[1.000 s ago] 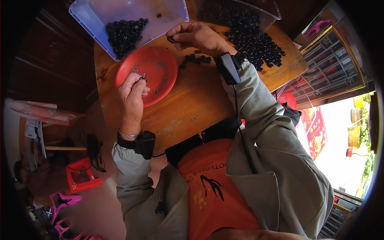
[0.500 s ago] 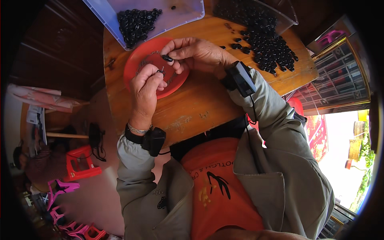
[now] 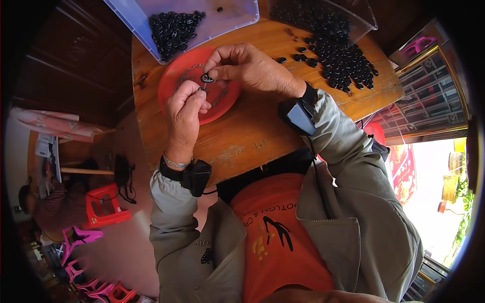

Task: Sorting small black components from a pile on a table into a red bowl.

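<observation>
Over a round red plate [image 3: 228,103], my two hands meet close together. My right hand [image 3: 252,69] pinches a small black oval piece [image 3: 206,79] with holes in it between thumb and fingers. Just below it, my left hand [image 3: 184,113] is closed on a small metal pin [image 3: 204,87] whose tip points up at the oval piece. Whether the pin touches the piece is too small to tell. Thin greyish metal bits [image 3: 188,72] lie on the plate, partly hidden behind my hands.
A clear plastic bin [image 3: 230,22] at the far left holds a heap of black pieces [image 3: 174,33]. At the far right, another clear container [image 3: 361,28] spills many black oval pieces [image 3: 348,68] onto the wooden table [image 3: 242,136]. A red stool [image 3: 103,207] stands on the floor at left.
My right hand has turned and tilted the black oval piece, so its holed face now shows, right above the pin. The right wrist has rolled, while my left hand has hardly moved.
</observation>
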Action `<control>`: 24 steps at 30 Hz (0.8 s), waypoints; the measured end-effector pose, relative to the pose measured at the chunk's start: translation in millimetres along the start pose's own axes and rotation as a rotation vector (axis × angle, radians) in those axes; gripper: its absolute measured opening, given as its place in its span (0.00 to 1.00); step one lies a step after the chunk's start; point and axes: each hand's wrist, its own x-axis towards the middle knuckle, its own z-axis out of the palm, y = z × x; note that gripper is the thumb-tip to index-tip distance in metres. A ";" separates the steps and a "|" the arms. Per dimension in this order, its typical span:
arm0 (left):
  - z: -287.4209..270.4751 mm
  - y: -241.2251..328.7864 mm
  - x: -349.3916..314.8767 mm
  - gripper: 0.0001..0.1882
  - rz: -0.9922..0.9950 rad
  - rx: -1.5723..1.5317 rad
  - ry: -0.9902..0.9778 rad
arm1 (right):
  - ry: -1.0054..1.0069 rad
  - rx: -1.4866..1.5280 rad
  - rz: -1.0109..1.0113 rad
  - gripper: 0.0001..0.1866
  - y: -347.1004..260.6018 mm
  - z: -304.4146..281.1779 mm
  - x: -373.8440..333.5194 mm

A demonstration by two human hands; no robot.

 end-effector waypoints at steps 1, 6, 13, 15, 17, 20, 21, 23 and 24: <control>0.2 0.3 -0.1 0.08 0.010 0.011 -0.001 | 0.009 -0.031 0.000 0.06 0.1 0.0 0.1; -0.3 -0.6 -0.7 0.08 0.012 0.015 0.019 | 0.016 -0.089 -0.057 0.06 -1.4 3.4 0.1; 1.7 -2.0 -0.2 0.07 0.008 0.017 0.039 | 0.041 -0.165 -0.123 0.06 -3.0 7.1 -2.0; 1.5 -2.1 -0.3 0.07 0.015 0.023 0.044 | 0.040 -0.200 -0.127 0.06 -5.1 8.9 -2.5; 1.6 -2.8 -0.1 0.07 0.021 0.010 0.056 | 0.039 -0.235 -0.131 0.06 -4.1 9.6 -2.0; 2.8 -0.3 -0.7 0.07 0.022 0.006 0.075 | 0.021 -0.205 -0.144 0.06 -0.9 11.2 -1.1; 2.1 -0.9 -0.7 0.07 0.022 0.007 0.074 | 0.037 -0.224 -0.137 0.06 -4.3 12.2 -2.2; 1.6 -2.7 -0.3 0.07 0.012 0.000 0.080 | 0.056 -0.243 -0.129 0.06 -5.2 12.2 -2.7; 1.9 -2.5 -0.2 0.07 0.012 0.000 0.077 | 0.078 -0.201 -0.141 0.06 -3.2 11.0 -2.2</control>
